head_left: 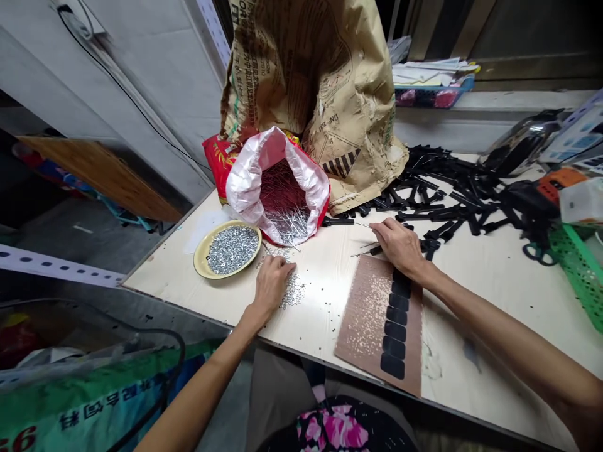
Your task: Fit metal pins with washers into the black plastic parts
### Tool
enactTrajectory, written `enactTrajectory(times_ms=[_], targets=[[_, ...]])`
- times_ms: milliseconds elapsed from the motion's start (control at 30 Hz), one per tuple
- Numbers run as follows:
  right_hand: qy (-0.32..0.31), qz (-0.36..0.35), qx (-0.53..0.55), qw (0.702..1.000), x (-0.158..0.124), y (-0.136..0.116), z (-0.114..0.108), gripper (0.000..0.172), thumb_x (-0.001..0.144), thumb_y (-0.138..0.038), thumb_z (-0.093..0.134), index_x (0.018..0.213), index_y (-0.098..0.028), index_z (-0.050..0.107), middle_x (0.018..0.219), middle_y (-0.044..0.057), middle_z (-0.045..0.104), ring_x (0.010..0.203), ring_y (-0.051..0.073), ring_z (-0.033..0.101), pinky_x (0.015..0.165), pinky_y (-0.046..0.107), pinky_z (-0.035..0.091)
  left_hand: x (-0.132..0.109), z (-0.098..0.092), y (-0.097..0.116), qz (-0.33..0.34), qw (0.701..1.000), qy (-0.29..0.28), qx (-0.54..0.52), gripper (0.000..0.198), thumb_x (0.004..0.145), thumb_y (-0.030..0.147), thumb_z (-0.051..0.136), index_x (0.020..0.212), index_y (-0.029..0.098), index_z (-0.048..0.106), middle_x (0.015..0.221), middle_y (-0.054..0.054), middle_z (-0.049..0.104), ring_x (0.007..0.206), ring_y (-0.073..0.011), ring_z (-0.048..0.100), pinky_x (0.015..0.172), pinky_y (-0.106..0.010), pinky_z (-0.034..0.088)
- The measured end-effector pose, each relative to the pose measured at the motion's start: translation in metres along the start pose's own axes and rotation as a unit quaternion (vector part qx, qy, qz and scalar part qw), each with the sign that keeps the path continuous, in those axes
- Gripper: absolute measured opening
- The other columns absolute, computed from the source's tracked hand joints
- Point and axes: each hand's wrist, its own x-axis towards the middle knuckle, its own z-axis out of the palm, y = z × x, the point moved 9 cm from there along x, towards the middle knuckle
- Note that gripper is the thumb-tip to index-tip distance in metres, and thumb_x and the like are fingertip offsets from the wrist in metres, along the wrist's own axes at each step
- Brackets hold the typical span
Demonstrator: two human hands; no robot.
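Note:
My left hand (273, 284) rests on the table with its fingers pressed together, at a scatter of small shiny metal pieces (294, 294); whatever it pinches is too small to tell. A yellow dish (200, 267) heaped with similar pieces stands to its left. My right hand (399, 246) is closed, and its fingertips pinch a thin metal rod (362, 225) pointing left towards a black strip-like part (340, 221). Beneath that hand, more thin rods and a black part lie by the brown board (362, 307), which bears a column of black rounded squares (396, 326).
Behind the dish, an open red-and-white bag (242, 188) holds many long metal pins (287, 220). A large brown paper sack (348, 125) stands behind it. Black parts (452, 188) pile up at the back right, near scissors (539, 254) and a green basket (577, 270).

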Motion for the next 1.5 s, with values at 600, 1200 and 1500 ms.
enactTrajectory(times_ms=[600,1200,1500], targets=[[-0.003,-0.036,0.26,0.965,-0.027,-0.099,-0.052,0.023,0.094,-0.025,0.046,0.106,-0.021,0.064,0.089,0.003,0.057,0.074,0.012,0.056,0.066,0.023,0.045,0.004,0.0,0.04,-0.284,0.739,0.044,-0.609,0.033,0.074,0.039,0.067,0.095,0.014,0.069,0.08,-0.003,0.065,0.065,-0.0107,0.054,0.066,-0.024,0.045],[0.046,-0.016,0.099,0.994,-0.046,-0.083,-0.069,0.02,0.094,-0.024,0.047,0.101,-0.027,0.065,0.085,0.0,0.058,0.068,0.011,0.049,0.056,0.024,0.03,0.02,-0.005,0.067,-0.255,0.742,0.019,-0.62,0.027,0.07,0.035,0.072,0.087,0.014,0.071,0.075,-0.002,0.067,0.065,-0.0112,0.058,0.066,-0.024,0.046],[0.025,-0.086,0.075,0.993,-0.053,-0.078,-0.071,0.022,0.096,-0.021,0.04,0.1,-0.022,0.062,0.088,0.004,0.06,0.08,0.015,0.052,0.066,0.027,0.034,0.028,0.001,0.077,-0.208,0.768,-0.065,-0.603,0.026,0.069,0.037,0.072,0.082,0.014,0.073,0.069,-0.002,0.067,0.061,-0.0121,0.057,0.062,-0.024,0.046]])
